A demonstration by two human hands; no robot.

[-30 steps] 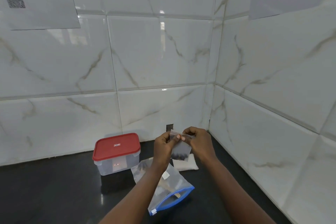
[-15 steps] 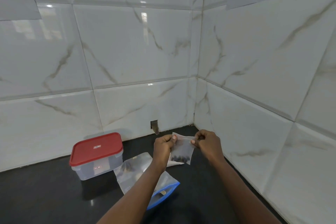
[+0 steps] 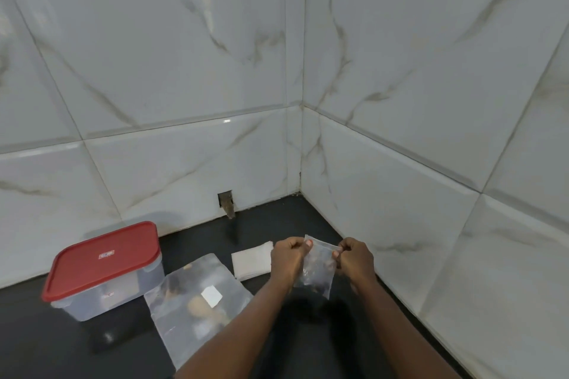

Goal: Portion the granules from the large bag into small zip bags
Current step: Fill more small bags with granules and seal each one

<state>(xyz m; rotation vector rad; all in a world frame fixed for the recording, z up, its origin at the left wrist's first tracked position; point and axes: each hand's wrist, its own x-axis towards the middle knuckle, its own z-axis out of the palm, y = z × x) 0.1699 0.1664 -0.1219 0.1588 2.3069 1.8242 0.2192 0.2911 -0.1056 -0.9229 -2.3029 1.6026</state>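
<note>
A small clear zip bag (image 3: 317,271) hangs between my hands above the black counter, with dark granules at its bottom. My left hand (image 3: 288,257) pinches its top left corner and my right hand (image 3: 354,258) pinches its top right corner. The large clear bag (image 3: 197,301) lies flat on the counter to the left, under my left forearm, with a white label and some dark granules inside. A stack of empty small zip bags (image 3: 251,260) lies just behind my left hand.
A clear plastic box with a red lid (image 3: 103,268) stands at the left by the back wall. Tiled walls meet in a corner close behind and to the right of my hands. A small hole (image 3: 226,201) shows in the back wall.
The view has tilted down and to the right. My hands with the small bag have come lower and nearer, their pinch on its top unchanged.
</note>
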